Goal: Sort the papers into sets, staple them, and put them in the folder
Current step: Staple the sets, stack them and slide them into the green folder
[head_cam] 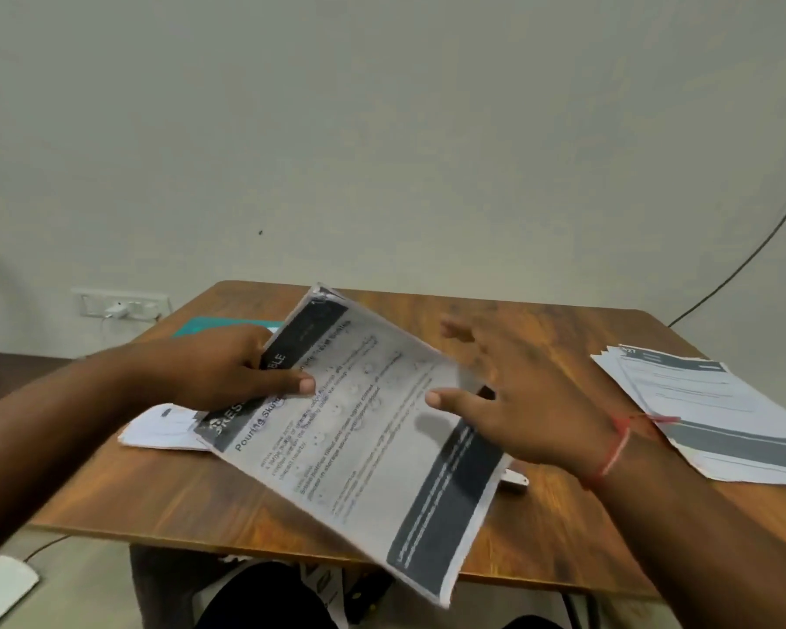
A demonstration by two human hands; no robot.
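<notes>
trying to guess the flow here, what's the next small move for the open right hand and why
Probably close the right hand on the free edge of the paper set. Only the left hand pinches it, at its opposite side, and it hangs tilted past the table edge, so a second grip would steady it.

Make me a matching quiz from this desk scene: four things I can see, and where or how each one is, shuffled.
Things:
1 printed set
2 paper stack
3 teal folder
4 right hand

States:
A lying flat on the right side of the table
B far left, beyond the left hand
C open, holding nothing
D gripped by the left hand, tilted

Pairs: 1-D, 2-A, 3-B, 4-C
</notes>
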